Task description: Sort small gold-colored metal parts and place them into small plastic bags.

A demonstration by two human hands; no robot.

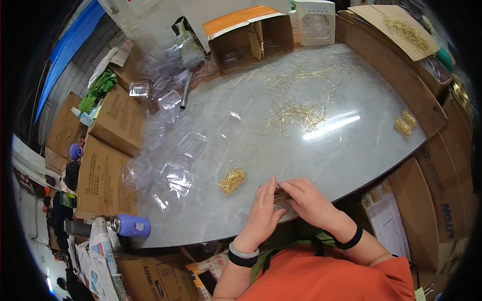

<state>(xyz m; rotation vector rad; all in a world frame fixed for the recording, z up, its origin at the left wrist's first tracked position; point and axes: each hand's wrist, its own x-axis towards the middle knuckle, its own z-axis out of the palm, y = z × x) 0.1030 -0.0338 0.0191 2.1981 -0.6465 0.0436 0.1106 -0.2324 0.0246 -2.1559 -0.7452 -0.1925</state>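
At the near edge of the table, my left hand (262, 211) and my right hand (308, 204) are cupped toward each other. Between the palms sits a bundle of thin metal pins (280, 199), mostly covered by the fingers. A neat pile of gold pins (232, 180) lies just left of my left hand. Farther off, loose gold pins (301, 116) are scattered in a heap on the grey tabletop (261, 155). Two small gold bundles (405, 123) rest at the right edge.
Clear plastic boxes (173, 175) spread over the table's left side, with a metal tube (186, 93) beyond. An open carton (249, 42) and a white fan (315, 25) stand at the back. Cartons (108, 175) and a purple bottle (133, 226) border the left; cardboard (391, 75) edges the right.
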